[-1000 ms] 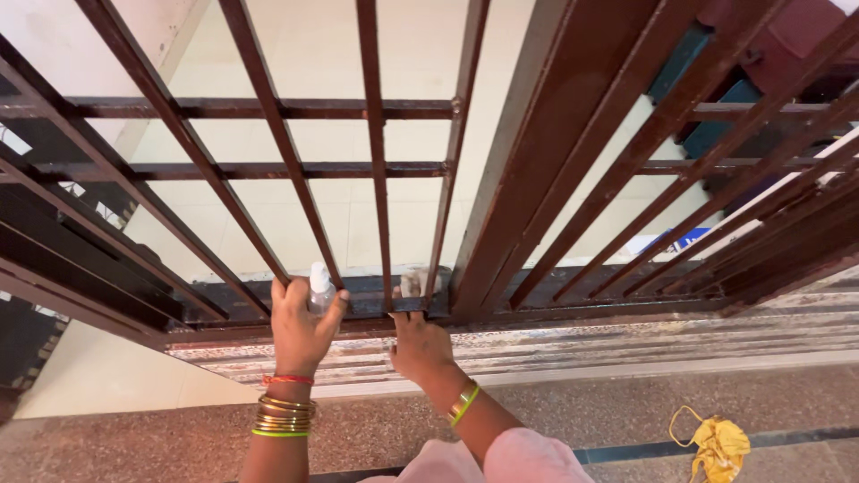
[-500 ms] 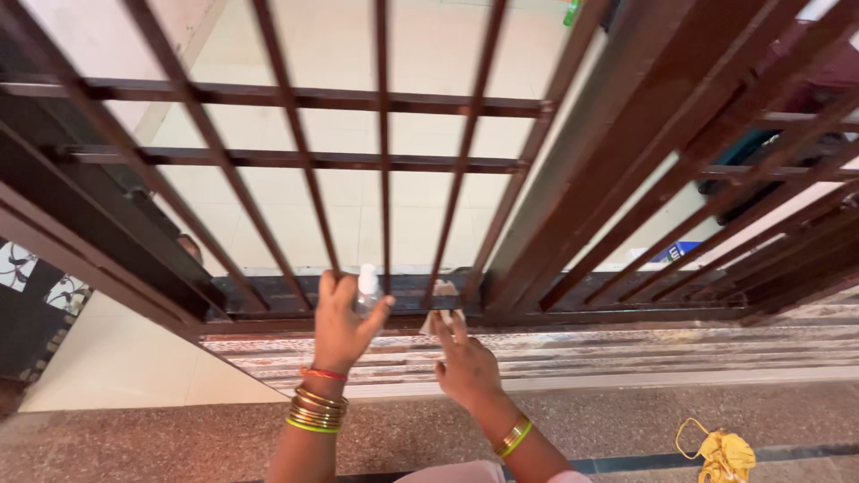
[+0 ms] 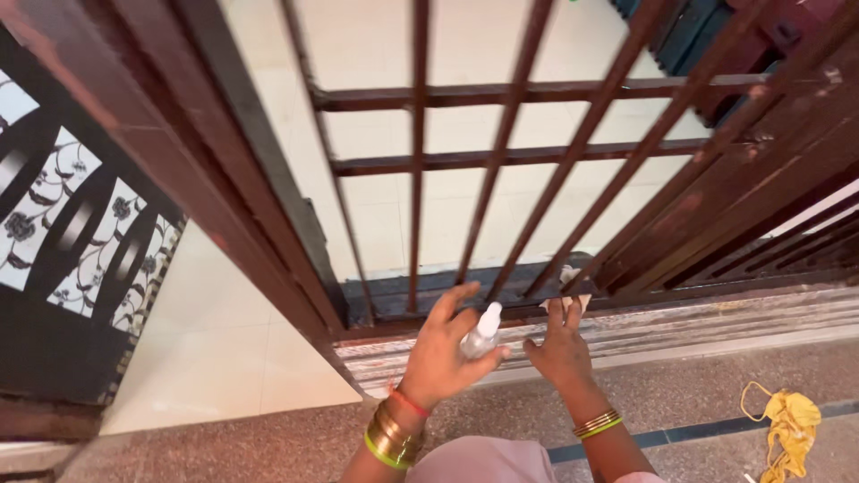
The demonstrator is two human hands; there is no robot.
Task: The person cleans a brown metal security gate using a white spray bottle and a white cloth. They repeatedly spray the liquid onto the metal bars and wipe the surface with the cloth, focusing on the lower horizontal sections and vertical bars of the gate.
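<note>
My left hand [image 3: 443, 358] holds a small clear spray bottle [image 3: 481, 331] with a white top, just in front of the bottom rail of a dark brown barred metal gate [image 3: 501, 161]. My right hand [image 3: 562, 344] reaches to the foot of the bars and presses a small pale cloth [image 3: 565, 284] against the gate's bottom rail. Both wrists wear gold and green bangles. My arms come in from the bottom edge.
The gate stands on a worn, scratched sill [image 3: 716, 326] above a speckled stone floor. A crumpled yellow cloth [image 3: 787, 425] lies on the floor at the right. A dark patterned grille [image 3: 63, 233] stands at the left. Pale tiles lie beyond the bars.
The view has swung left and moved closer to the gate. Both hands have shifted right along the bottom rail, the bottle staying in the left hand.
</note>
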